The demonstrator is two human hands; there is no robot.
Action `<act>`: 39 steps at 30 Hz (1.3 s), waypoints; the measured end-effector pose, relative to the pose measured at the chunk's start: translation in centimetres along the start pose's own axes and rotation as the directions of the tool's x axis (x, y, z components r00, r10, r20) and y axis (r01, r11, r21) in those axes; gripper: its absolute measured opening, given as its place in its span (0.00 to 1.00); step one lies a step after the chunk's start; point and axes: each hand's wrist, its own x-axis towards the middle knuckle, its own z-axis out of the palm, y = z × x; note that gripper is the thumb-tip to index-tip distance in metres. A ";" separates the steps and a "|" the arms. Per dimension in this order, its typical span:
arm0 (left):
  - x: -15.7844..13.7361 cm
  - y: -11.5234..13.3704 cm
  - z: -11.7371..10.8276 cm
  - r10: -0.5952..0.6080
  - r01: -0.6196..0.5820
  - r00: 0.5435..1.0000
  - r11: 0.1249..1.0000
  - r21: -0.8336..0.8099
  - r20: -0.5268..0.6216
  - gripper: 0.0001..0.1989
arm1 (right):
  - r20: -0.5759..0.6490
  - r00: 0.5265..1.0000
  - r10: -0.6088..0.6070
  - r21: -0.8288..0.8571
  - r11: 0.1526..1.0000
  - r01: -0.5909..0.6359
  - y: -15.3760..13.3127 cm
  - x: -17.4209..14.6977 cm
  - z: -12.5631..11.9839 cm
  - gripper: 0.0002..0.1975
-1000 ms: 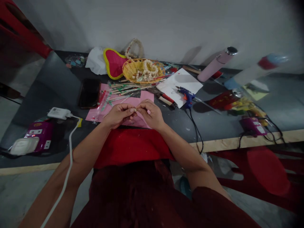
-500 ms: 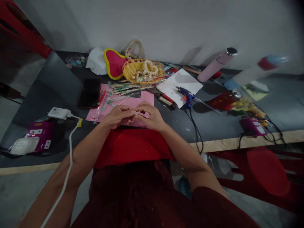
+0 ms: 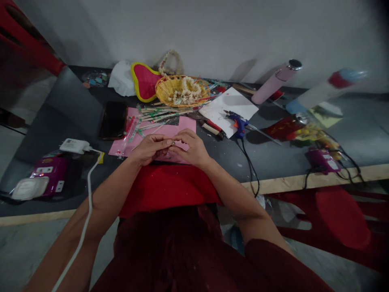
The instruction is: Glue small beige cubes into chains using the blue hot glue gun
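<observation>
Over the pink paper [image 3: 173,132], close to the table's front edge, my two hands meet fingertip to fingertip. My left hand [image 3: 151,149] and my right hand [image 3: 192,148] pinch a small, ring-like object [image 3: 173,142] between them; it is too small to name. Just beyond the hands lie several thin sticks [image 3: 164,113] with green and white wrapping, and a clear plastic packet [image 3: 131,136]. A yellow wicker basket [image 3: 164,90] behind them holds strings of pale chip-like pieces [image 3: 188,93]. Red cloth [image 3: 170,184] covers my lap.
Right of my hands are pliers [image 3: 214,129], a blue glue gun [image 3: 240,123] with a black cord, and white paper [image 3: 234,103]. A pink flask [image 3: 276,81] and a red can [image 3: 285,127] stand farther right. On the left are a phone [image 3: 114,119], a charger [image 3: 75,146] and a purple power strip [image 3: 48,176].
The small object between my fingertips has turned and now shows a darker, ring-like outline. My hands have stayed in nearly the same place; the view has shifted slightly.
</observation>
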 end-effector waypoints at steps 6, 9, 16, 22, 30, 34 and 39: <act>0.0 0.2 -0.1 0.008 -0.008 1.000 0.999 -0.033 -0.011 0.16 | -0.003 0.999 -0.040 0.160 0.986 0.040 -0.6 0.1 -0.5 0.13; 0.0 0.1 -0.1 -0.005 0.006 1.000 1.000 -0.020 0.009 0.15 | -0.019 1.000 -0.016 0.179 0.984 0.020 -0.5 0.1 -0.3 0.11; 0.0 0.2 -0.2 0.004 -0.005 1.000 1.000 -0.029 -0.002 0.16 | -0.055 0.998 -0.008 0.107 0.994 0.014 0.1 0.2 -1.5 0.12; 0.0 0.2 -0.6 0.088 -0.088 0.996 0.991 -0.104 -0.009 0.14 | -0.288 0.923 0.254 -0.238 0.915 -0.326 5.5 -0.4 -8.8 0.13; 0.0 0.4 -0.4 0.139 -0.138 0.990 0.973 -0.184 -0.008 0.14 | -0.527 0.539 0.657 -0.431 0.340 -0.836 12.7 -4.4 -15.8 0.18; 0.1 0.5 -0.5 0.157 -0.156 0.988 0.971 -0.182 -0.006 0.14 | -0.512 0.499 0.699 -0.396 0.324 -0.859 13.6 -4.7 -15.6 0.14; 0.1 0.4 -0.5 0.146 -0.145 0.989 0.972 -0.183 -0.008 0.14 | -0.602 0.432 0.672 0.102 0.602 -0.792 12.9 -4.5 -15.7 0.13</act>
